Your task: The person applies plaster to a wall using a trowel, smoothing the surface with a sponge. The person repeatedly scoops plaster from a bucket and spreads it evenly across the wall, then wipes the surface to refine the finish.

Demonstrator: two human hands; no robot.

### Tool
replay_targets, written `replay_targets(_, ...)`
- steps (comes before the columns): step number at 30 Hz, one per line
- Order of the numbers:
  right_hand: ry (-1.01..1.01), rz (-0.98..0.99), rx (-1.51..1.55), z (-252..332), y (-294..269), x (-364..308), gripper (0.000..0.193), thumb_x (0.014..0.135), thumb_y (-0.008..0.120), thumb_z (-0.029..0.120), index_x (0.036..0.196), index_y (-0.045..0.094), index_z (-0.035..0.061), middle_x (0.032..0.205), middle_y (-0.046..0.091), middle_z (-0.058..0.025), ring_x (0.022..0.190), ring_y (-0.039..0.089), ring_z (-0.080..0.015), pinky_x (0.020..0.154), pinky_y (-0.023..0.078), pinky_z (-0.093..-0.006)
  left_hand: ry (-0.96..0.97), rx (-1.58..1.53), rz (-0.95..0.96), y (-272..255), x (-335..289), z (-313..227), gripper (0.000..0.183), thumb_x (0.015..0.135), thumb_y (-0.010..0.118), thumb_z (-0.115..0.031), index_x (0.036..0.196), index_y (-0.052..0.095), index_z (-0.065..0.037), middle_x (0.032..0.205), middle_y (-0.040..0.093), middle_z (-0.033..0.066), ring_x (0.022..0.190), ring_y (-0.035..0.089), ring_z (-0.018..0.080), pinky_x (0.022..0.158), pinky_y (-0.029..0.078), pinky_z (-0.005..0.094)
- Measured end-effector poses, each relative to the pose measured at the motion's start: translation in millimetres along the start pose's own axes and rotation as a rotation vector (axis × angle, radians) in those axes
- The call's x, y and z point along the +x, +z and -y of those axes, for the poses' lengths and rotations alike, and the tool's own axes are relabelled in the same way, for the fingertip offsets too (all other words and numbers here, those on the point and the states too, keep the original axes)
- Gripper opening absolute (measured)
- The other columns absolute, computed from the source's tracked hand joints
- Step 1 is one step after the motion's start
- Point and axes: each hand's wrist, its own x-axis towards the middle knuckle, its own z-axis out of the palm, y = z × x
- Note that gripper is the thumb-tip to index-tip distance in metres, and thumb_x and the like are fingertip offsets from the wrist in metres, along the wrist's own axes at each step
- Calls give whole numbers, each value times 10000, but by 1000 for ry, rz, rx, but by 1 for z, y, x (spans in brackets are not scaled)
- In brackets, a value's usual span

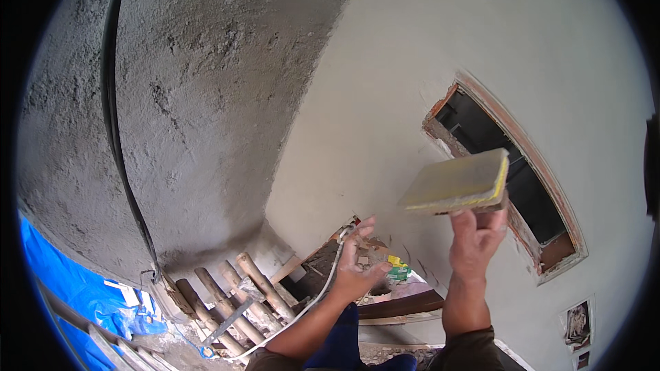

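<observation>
My right hand is raised in front of the pale wall and closed around the underside of a plasterer's float. Grey and rectangular, the float has a yellow layer along its edge and is tilted with its flat face up. It hangs in front of the lower left part of a rectangular wall opening. My fingers hide most of its grip. Lower and to the left, my left hand has its fingers apart and nothing in it. A white cable runs behind that hand.
Rough grey plaster meets the smooth pale wall on the left, with a black cable hanging over it. Below stand several wooden poles, a blue tarp, a ladder-like frame and a green-yellow packet. A small wall box sits right.
</observation>
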Motion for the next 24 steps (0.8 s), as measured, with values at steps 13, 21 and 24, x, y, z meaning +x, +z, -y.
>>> replay_targets(13, -1033, -372, -1516, 50, -36, 325, 330, 881, 648, 278, 1174, 641, 125, 946, 639, -64, 887, 606, -278, 757, 454, -403, -288, 1571, 82, -273, -168, 62, 488, 783, 685, -273, 1171, 511, -36, 1291, 489, 199, 1281, 408, 380, 1099, 222, 563)
replay_targets(21, -1046, 473, -1286, -36, 84, 246, 299, 853, 675, 267, 1106, 656, 110, 943, 621, -41, 892, 579, -251, 794, 420, -383, -499, 1672, -15, -297, -189, 68, 525, 829, 633, -394, 1214, 515, -58, 1406, 429, 156, 1371, 317, 341, 1144, 146, 556)
replay_targets(24, -1058, -64, -1462, 4, 69, 306, 317, 858, 666, 283, 1118, 655, 103, 949, 623, -41, 893, 580, -252, 774, 410, -390, -547, 1623, 59, -276, -177, 78, 530, 854, 586, -442, 1224, 525, -67, 1429, 417, 149, 1386, 293, 332, 1151, 131, 546)
